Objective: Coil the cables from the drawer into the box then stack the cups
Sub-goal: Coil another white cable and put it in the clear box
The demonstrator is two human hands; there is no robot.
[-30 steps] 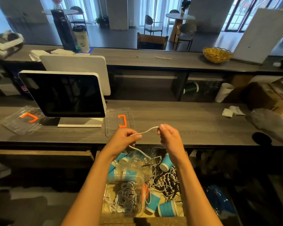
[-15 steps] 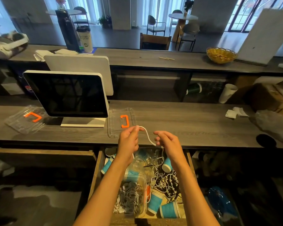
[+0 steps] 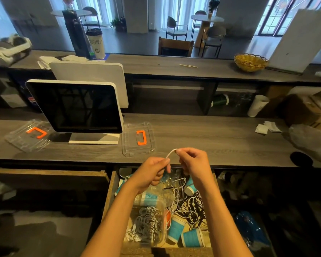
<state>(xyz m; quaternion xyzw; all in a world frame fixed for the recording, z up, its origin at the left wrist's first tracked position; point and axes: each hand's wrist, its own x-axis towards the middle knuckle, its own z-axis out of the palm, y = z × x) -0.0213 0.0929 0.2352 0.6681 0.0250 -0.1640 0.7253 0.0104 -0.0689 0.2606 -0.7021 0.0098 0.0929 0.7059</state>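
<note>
Both hands are raised over the open drawer (image 3: 109,193), just in front of the counter edge (image 3: 230,162). The left hand (image 3: 152,172) has its fingers curled round a white cable (image 3: 171,152); the right hand (image 3: 192,161) pinches the same cable between thumb and fingertips. A short arch of cable spans the two hands. Judgement: a loop is being formed, the hands kept close so that the turn stays small enough for the box.

The rest of the cable drops toward the drawer; its path into the loose tangle of white and black cables (image 3: 189,206) cannot be traced.

The clear plastic box (image 3: 146,225) sits at the drawer's near left and already holds many white coils. Blue paper cups (image 3: 192,238) lie on their sides just beside it, unstacked. Two clear lids with orange handles (image 3: 137,139) lie on the counter, presumably set aside for access.

Judgement: coiling is mid-way; cups not yet begun.
</note>
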